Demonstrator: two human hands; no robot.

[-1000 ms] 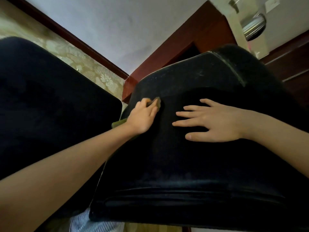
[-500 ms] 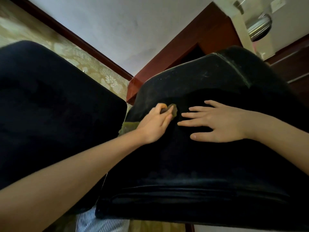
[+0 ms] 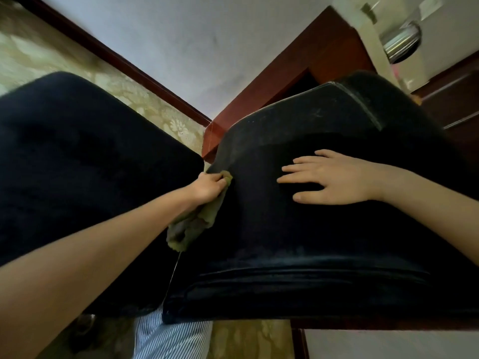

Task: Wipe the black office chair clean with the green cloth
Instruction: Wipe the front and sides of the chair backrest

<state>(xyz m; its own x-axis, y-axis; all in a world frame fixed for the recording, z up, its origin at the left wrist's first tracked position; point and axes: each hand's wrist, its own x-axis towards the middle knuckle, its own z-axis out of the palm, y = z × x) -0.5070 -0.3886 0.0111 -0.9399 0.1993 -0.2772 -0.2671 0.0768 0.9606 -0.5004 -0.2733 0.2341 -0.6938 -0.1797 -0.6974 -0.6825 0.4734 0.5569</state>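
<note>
The black office chair (image 3: pixel 311 229) fills the middle and right, its padded dark surface facing me with a pale seam along the upper edge. My left hand (image 3: pixel 207 186) grips the green cloth (image 3: pixel 193 224) at the chair's left edge; most of the cloth hangs down below the hand. My right hand (image 3: pixel 334 177) lies flat on the chair's surface, fingers spread and pointing left, holding nothing.
A second black padded part (image 3: pixel 85 177) fills the left side, close beside the chair. Behind stand a reddish wooden door frame (image 3: pixel 298 81), a white wall and patterned yellow-green wallpaper (image 3: pixel 39 58). Striped fabric (image 3: pixel 166 338) shows at the bottom.
My left hand has slid back left from the middle of the chair to its left edge, and more of the cloth now hangs below it. The right hand stays flat in place.
</note>
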